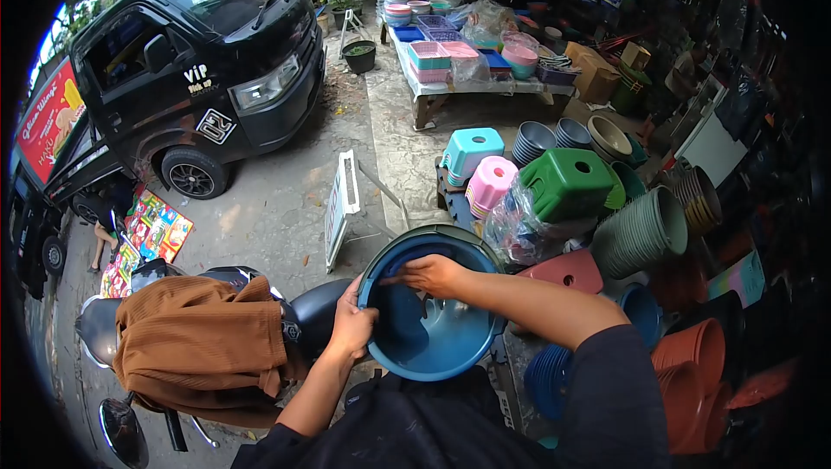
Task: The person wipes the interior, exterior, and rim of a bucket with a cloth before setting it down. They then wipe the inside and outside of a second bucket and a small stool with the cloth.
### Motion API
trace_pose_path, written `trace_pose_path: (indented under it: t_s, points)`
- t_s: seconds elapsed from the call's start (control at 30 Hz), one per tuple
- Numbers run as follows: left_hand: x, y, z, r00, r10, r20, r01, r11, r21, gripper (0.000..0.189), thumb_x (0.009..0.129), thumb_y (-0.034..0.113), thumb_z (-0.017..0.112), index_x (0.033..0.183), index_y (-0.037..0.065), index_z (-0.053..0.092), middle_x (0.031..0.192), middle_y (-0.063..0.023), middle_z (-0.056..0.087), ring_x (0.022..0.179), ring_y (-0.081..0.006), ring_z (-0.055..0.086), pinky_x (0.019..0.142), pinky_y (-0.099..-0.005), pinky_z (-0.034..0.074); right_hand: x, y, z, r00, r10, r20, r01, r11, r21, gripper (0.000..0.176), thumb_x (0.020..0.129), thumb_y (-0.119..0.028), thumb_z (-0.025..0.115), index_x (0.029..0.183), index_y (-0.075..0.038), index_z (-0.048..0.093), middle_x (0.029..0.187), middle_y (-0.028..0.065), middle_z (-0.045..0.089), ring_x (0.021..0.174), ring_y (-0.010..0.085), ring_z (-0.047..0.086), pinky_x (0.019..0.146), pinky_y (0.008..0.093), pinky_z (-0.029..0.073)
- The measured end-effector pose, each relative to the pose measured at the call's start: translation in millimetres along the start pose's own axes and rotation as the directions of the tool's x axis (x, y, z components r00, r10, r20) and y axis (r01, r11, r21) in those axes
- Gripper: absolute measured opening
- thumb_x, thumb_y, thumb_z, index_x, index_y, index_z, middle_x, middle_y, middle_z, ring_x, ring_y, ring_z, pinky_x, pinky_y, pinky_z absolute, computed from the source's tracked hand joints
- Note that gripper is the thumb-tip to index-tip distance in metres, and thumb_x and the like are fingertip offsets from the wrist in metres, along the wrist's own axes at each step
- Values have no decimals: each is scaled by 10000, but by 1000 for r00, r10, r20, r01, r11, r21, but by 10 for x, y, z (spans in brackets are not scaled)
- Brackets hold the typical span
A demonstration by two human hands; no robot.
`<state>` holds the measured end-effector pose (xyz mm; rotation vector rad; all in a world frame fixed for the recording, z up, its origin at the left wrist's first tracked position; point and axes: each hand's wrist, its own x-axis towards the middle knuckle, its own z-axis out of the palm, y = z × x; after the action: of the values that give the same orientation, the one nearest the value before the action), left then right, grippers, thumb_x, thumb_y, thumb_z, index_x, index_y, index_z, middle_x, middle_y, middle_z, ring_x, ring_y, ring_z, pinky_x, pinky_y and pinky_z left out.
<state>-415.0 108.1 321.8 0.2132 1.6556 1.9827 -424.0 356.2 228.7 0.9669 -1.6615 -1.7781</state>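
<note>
A blue plastic bucket [437, 339] sits right in front of my body, its round mouth facing up toward me. A grey-green rim [450, 233] shows around its far side, like a second bucket nested beneath it. My left hand [353, 327] is closed over the bucket's left rim, fingers wrapped around the edge. Inside the mouth, my right hand [435, 277] reaches across from the right, fingers stretched toward the left inner wall near my left hand. A darker blue patch lies beside those fingers.
A motorbike seat [316, 309] with a brown cloth [203, 339] is at left. Stacked buckets [640, 231], a green stool [567, 183] and a pink stool [491, 179] crowd the right. Ahead stand a folding sign [342, 209], a black pickup [199, 71] and a table of baskets [428, 62].
</note>
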Motion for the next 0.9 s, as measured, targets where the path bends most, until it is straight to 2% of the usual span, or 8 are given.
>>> trace_pose_path:
  t_s: [0.1,0.17,0.3,0.53,0.6,0.63,0.7,0.9]
  points:
    - [54,6,-82,999,32,14,-32,999,18,767,633,-189,433,1367,23,491,1038,-24,644,698,-51,560,589,-172,421,-112,251,-150,921,-202,332,-107,690,716,548,958,-324,373,1423,-44,451,1586,19,265,1461,127,202,1206,334,87]
    - [-8,93,-100,998,38,-51,-40,998,-39,769,636,-193,422,1374,15,485,1043,-19,641,695,-37,553,590,-163,418,-179,321,-265,849,-303,432,-98,713,694,603,941,-371,391,1439,-34,426,1589,60,255,1475,174,182,1209,367,61]
    - [107,-117,-147,976,157,-153,-163,986,-25,753,650,-189,429,1375,10,482,1012,-9,633,675,-34,530,580,-159,397,-161,696,-684,556,-586,590,-589,222,777,692,924,-425,395,1466,4,360,1585,148,238,1488,304,135,1197,453,9]
    - [127,-314,-40,967,209,-144,-220,974,-63,670,712,-180,498,1354,10,505,1078,-14,619,859,-74,570,773,-201,454,194,452,-1289,648,-447,617,-733,-586,345,649,1004,-488,299,1400,5,446,1456,191,442,1378,322,380,1146,455,240]
    - [114,-330,59,960,247,-133,-262,959,-110,527,828,-85,628,1335,14,519,1074,-7,620,936,-78,562,855,-230,451,340,428,-1320,630,-540,559,-363,-840,-402,617,993,-494,399,1370,-15,493,1330,166,565,1247,271,518,1066,377,362]
    - [101,-328,90,962,243,-125,-257,960,-110,527,828,-85,628,1335,14,519,1074,-7,620,936,-78,562,855,-230,451,384,420,-1320,626,-541,562,-360,-839,-408,617,993,-494,399,1370,-15,493,1330,166,565,1247,271,518,1066,377,362]
    - [81,-319,148,982,180,-57,-189,942,-279,463,878,15,680,1316,16,530,1099,-11,623,966,-90,563,892,-249,445,461,476,-1292,657,-360,662,274,-703,-656,508,1004,-436,457,1256,-11,571,1142,85,651,1049,186,608,931,289,447]
    - [-10,-339,293,974,226,28,-214,949,-233,474,896,140,712,1314,5,532,1096,-9,623,973,-96,561,917,-263,435,412,573,-665,494,-4,869,806,-374,-459,413,1011,-399,400,1076,-57,623,1054,69,677,998,205,620,937,365,459]
